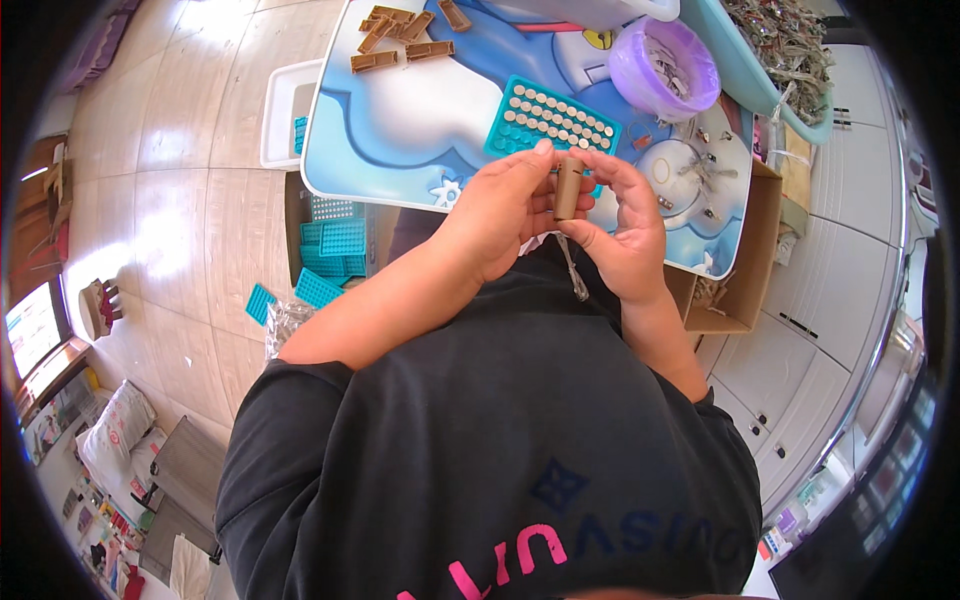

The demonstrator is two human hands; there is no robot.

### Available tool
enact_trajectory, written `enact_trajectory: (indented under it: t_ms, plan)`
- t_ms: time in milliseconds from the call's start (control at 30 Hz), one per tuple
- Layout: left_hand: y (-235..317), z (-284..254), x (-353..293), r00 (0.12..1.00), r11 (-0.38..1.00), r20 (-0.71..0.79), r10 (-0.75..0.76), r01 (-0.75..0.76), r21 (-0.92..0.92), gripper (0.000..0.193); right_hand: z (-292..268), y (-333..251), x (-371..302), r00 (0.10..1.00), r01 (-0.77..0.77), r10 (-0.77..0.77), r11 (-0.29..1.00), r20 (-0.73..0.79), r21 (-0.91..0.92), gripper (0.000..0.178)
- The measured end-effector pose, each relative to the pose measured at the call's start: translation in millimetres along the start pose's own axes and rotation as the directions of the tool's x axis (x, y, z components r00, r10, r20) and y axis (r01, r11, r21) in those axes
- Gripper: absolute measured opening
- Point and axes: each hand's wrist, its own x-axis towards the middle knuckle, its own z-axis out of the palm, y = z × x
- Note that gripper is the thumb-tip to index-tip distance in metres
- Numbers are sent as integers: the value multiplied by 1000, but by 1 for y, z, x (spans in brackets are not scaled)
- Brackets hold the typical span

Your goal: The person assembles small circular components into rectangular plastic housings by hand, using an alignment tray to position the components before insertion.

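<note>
Just above the near edge of the blue table, a small brown plastic case [569,190] stands upright between my two hands. My right hand [632,232] is closed on it, fingertips at its top and thumb at its lower end. Curled behind the case are the fingers of my left hand [492,205], with the thumb raised beside it. A thin grey cable [573,268] hangs below the case. Beyond my fingers lies a teal tray [497,128] with rows of round silvery discs. Several open brown plastic shells [410,35] lie at the far left of the table.
A purple-lined tub [624,75] and a large pale-green basin [742,60] of wires stand at the back right. Small metal parts [708,170] lie on the table's right [728,225]. Left below it, a box holds teal trays [335,240]. A cardboard box [745,310] stands right.
</note>
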Motion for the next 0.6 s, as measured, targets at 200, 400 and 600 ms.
enact_trajectory:
  t_ms: [200,400,600]
  plan:
    - [1,-2,-2,1000,999,5,16,-16,-48,38,1,0,0,1000,7,-7,1000,0,5,58]
    - [2,-2,-4,999,998,30,31,-29,-63,36,2,-2,1,999,42,-41,998,-22,42,58]
    - [0,-2,-3,999,998,13,37,-36,-56,35,2,-2,0,999,51,-52,997,-11,-57,59]
